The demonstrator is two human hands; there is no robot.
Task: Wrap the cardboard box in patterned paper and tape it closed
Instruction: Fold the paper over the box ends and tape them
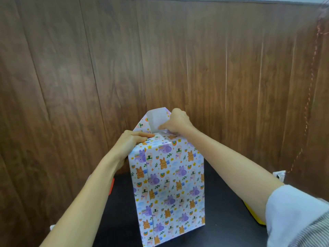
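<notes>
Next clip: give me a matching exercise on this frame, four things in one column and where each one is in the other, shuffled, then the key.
Things
1. left hand
2. right hand
3. white-backed flap of patterned paper
4. yellow object

Places
a. on the black table at the right, partly behind the white sleeve
b. standing up above the top of the tall paper-wrapped box
c. gripping the box's upper left corner
d. fingertips at the flap's base, on the box's top

Pairs: 1-c; 2-d; 3-b; 4-a
</notes>
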